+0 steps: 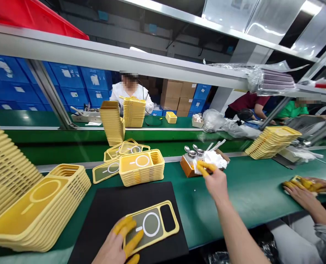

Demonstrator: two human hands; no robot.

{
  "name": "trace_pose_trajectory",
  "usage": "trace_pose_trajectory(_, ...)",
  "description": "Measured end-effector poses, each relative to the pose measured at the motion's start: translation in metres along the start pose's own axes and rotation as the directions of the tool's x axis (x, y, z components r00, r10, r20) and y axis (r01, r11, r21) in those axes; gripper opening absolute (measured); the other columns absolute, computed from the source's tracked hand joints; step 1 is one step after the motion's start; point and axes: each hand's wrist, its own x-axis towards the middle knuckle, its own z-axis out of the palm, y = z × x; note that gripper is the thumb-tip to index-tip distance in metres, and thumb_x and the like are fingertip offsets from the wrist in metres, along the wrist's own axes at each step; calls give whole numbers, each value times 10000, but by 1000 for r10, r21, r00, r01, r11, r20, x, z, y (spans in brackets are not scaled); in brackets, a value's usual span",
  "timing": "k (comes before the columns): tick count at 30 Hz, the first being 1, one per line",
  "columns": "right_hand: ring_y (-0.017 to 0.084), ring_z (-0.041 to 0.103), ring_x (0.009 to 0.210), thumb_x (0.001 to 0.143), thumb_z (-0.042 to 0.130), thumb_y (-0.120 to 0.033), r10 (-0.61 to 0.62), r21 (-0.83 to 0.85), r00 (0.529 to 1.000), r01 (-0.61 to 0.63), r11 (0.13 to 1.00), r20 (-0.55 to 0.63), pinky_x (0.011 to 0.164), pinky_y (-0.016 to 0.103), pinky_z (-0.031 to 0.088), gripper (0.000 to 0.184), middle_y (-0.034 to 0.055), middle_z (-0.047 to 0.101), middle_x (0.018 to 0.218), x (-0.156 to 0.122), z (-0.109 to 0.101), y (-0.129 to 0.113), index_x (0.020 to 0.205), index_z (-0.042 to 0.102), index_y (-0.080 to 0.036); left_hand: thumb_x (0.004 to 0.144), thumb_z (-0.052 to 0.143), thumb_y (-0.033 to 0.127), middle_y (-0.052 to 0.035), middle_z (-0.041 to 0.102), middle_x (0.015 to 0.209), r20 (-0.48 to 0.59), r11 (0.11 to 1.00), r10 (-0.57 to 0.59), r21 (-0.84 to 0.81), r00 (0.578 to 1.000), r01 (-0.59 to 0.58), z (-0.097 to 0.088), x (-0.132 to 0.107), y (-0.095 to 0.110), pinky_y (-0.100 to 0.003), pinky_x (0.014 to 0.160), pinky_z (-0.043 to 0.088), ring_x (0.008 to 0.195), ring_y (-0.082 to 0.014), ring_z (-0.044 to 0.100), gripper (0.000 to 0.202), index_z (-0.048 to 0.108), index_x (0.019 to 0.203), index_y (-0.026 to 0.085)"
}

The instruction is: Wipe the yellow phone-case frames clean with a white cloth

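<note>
Left hand low at 7 o'clock, palm down, yellow-capped fingers splayed open across a yellow phone case lying flat on a black mat at 6 o'clock. Right hand raised at 4 o'clock, forearm angled upward, fingertips bunched just beside a brown box of white cloth; closed or empty, impossible to tell.

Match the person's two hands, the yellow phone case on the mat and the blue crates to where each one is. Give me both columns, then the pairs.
Things:
1. left hand
2. right hand
3. yellow phone case
4. blue crates

Places:
A. lying on the black mat
B. stacked behind the far green conveyor belt
C. resting on the yellow phone case
D. just above the white cloth

Pairs: 1-C, 2-D, 3-A, 4-B
</note>
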Motion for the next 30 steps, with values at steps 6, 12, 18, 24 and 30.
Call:
trace_pose_trajectory(6, 392, 517, 972, 625, 588, -182, -159, -372, 986, 163, 914, 41, 920, 558, 307, 87, 198, 635, 792, 89, 18, -9, 614, 646, -119, 740, 656, 457, -94, 495, 1349, 124, 996, -73, 55, 990, 66, 1, -13, -20, -519, 990, 413, 1216, -333, 475, 803, 252, 1420, 318)
trace_pose_trajectory(12, 342, 530, 972, 721, 560, -265, -238, -429, 955, 293, 855, 177, 886, 504, 358, 178, 152, 640, 881, 38, 15, -5, 794, 675, -151, 766, 629, 503, -107, 376, 1435, 285, 968, -210, -73, 935, 240, -7, -13, -10, -550, 1080, 259, 1334, -308, 306, 798, 238, 1425, 282)
trace_pose_trajectory(18, 216, 551, 937, 841, 532, -181, -583, -71, 597, 730, 680, 550, 847, 406, 403, 175, 28, 649, 900, -122, 58, -2, 943, 654, -252, 705, 661, 573, -129, 435, 1382, 270, 955, -213, -146, 939, 259, -6, -12, -11, -522, 1104, 238, 1327, -296, 310, 890, 260, 1418, 224)
trace_pose_trajectory(24, 178, 530, 885, 856, 525, -174, -663, 189, 432, 734, 652, 612, 843, 363, 363, 159, 0, 660, 834, -151, 95, -20, 925, 646, -252, 709, 667, 550, -160, 427, 1371, 326, 960, -234, -70, 916, 270, -5, -8, -8, -514, 1110, 241, 1333, -282, 292, 908, 245, 1402, 143)
trace_pose_trajectory(30, 192, 520, 975, 830, 552, -141, -620, 133, 457, 727, 673, 639, 921, 410, 281, 188, -30, 680, 850, -124, 98, -14, 919, 653, -272, 736, 629, 568, -155, 429, 1371, 348, 968, -212, -52, 913, 245, -6, -7, -10, -504, 1122, 228, 1336, -269, 292, 885, 221, 1398, 147)
